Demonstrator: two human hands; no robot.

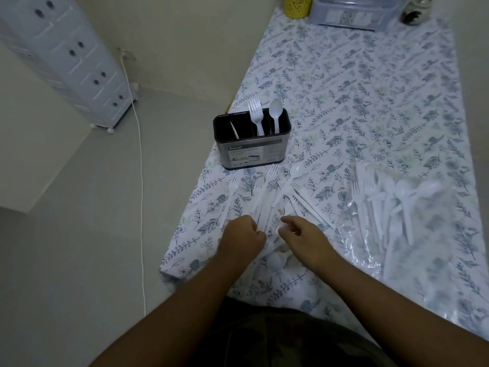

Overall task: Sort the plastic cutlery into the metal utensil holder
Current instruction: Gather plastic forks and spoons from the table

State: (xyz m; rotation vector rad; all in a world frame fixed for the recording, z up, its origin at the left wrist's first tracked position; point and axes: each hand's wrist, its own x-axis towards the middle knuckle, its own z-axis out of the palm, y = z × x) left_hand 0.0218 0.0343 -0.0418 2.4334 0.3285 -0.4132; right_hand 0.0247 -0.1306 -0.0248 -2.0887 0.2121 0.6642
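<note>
Both my hands are down in the pile of white plastic forks.

From my head camera, my left hand (244, 234) is curled into a fist at the near end of the loose forks (275, 197) on the flowery tablecloth (370, 102), and I cannot tell if it has hold of one. My right hand (299, 234) is half curled, with its fingertips (284, 229) pinching something white and thin, but I cannot tell which piece it is. The metal utensil holder (252, 144) stands upright past the pile, near the table's left edge. Two forks (256, 116) stand in one slot, a spoon (275, 112) stands in the slot to the right of them, and a knife (234, 131) leans in a slot to the left. More forks and spoons lie in a clear plastic bag (391, 207) to my right.
</note>
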